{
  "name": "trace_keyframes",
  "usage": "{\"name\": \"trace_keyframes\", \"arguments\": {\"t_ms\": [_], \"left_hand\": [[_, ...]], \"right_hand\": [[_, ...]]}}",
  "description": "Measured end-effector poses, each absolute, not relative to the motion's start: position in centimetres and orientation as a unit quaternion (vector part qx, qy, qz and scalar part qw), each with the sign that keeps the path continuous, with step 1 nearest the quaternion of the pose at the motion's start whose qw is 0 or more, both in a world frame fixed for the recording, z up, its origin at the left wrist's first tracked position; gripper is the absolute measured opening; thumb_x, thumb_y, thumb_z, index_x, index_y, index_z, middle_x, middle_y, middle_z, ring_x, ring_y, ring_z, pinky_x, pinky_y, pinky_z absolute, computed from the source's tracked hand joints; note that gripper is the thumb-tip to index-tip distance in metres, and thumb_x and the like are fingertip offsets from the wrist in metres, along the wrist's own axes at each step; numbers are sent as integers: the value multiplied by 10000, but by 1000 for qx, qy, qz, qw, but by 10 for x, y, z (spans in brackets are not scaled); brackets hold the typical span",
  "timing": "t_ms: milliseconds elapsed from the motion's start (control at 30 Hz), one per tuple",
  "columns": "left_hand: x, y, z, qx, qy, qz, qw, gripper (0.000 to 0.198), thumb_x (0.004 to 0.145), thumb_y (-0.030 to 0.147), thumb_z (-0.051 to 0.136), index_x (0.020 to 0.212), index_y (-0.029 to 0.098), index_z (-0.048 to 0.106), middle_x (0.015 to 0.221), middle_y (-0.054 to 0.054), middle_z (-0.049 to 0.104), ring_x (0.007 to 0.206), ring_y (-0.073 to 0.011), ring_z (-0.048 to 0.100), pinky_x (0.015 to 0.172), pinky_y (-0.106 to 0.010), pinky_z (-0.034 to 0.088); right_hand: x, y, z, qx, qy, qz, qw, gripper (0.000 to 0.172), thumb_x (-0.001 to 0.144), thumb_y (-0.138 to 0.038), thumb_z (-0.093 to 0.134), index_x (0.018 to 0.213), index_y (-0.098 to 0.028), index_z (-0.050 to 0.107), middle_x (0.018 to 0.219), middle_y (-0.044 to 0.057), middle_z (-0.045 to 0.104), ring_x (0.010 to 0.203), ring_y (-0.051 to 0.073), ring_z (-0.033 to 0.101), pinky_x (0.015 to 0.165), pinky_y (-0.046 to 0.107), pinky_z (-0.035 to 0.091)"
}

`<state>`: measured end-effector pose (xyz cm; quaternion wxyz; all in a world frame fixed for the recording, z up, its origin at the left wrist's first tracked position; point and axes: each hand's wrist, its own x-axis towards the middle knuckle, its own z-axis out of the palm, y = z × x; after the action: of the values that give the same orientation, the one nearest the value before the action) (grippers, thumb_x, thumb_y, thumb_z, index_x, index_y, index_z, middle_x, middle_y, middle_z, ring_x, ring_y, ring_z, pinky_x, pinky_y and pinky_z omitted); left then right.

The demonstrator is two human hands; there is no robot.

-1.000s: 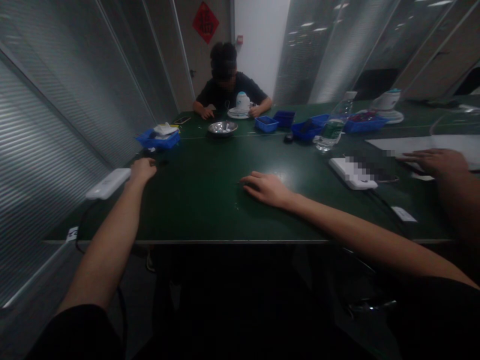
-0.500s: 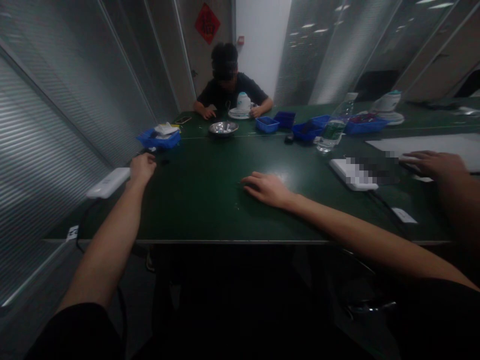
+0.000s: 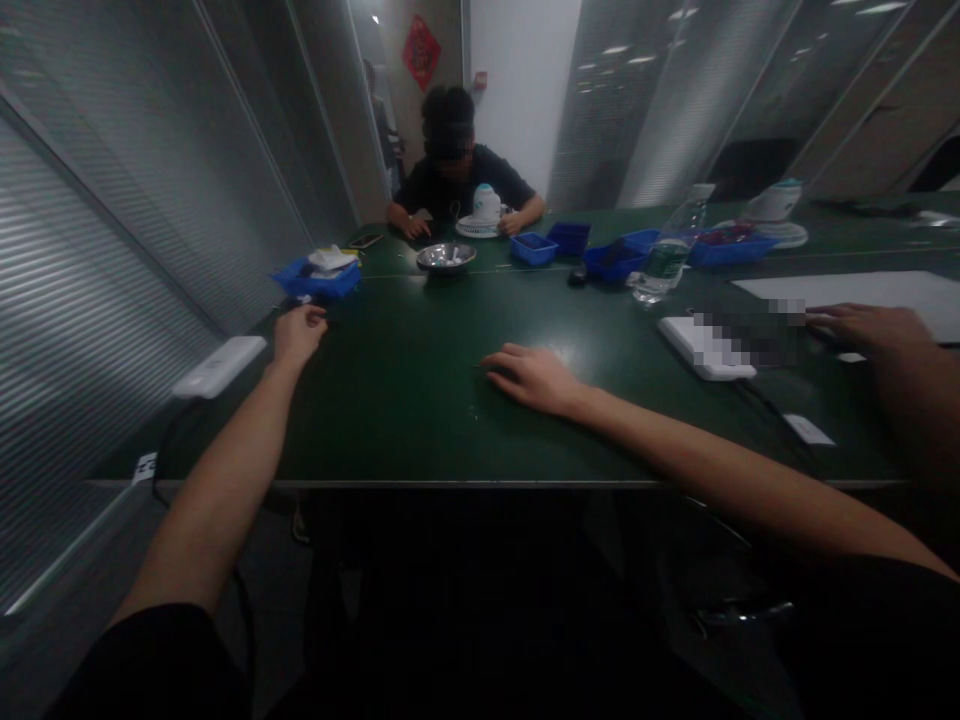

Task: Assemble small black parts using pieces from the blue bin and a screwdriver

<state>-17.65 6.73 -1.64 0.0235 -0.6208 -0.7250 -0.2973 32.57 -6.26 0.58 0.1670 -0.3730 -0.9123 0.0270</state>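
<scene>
My left hand [image 3: 298, 335] reaches far out to the left part of the green table [image 3: 420, 400]. Its fingers are curled together just in front of a blue tray [image 3: 315, 280] that holds white items. What the fingers pinch is too small and dark to name. A white flat device [image 3: 219, 366] with a black cable lies at the table's left edge, just left of my left wrist. My right hand [image 3: 529, 377] lies flat on the middle of the table, fingers stretched out, holding nothing.
A metal bowl [image 3: 445, 257], several blue bins [image 3: 534, 247], a water bottle [image 3: 664, 262] and a white box [image 3: 705, 348] stand further back and right. Another person's hand [image 3: 874, 325] rests at the right edge. A person [image 3: 457, 175] sits at the far end.
My left hand has slid forward and slightly right, towards the blue tray, and its fingers have closed. My right hand has stayed still.
</scene>
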Motion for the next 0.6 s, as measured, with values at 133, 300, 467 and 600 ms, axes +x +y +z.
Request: {"name": "trace_keyframes", "arguments": {"t_ms": [133,300,467,600], "left_hand": [[-175,67,-16,-624,-720,-302,24,388,901,222,643,1270,150,739,1129,-108,788,1012,-218,727,956,-287,529],[-174,69,-17,-623,-713,-320,14,351,910,227,652,1236,152,757,1105,-117,793,991,-238,736,962,-317,545],[-175,70,-19,-611,-715,-341,-3,356,906,215,661,1240,148,764,1132,-113,793,1018,-241,741,990,-331,553],[-175,69,-19,-593,-721,-357,-19,316,895,217,690,1190,171,794,1147,-97,796,1041,-252,742,999,-343,557]], "right_hand": [[326,-63,7,-376,-912,26,162,385,1103,-393,493,1399,-220,667,1219,93,687,789,163,616,668,292,417],[326,-64,7,-378,-911,29,163,388,1105,-406,492,1396,-218,667,1228,94,690,815,168,629,685,293,435],[325,-62,5,-376,-912,29,161,392,1106,-409,491,1398,-214,665,1223,93,690,816,169,629,678,292,430],[325,-61,5,-378,-912,28,160,394,1105,-415,492,1399,-219,666,1224,94,691,823,173,631,678,295,433]]}}
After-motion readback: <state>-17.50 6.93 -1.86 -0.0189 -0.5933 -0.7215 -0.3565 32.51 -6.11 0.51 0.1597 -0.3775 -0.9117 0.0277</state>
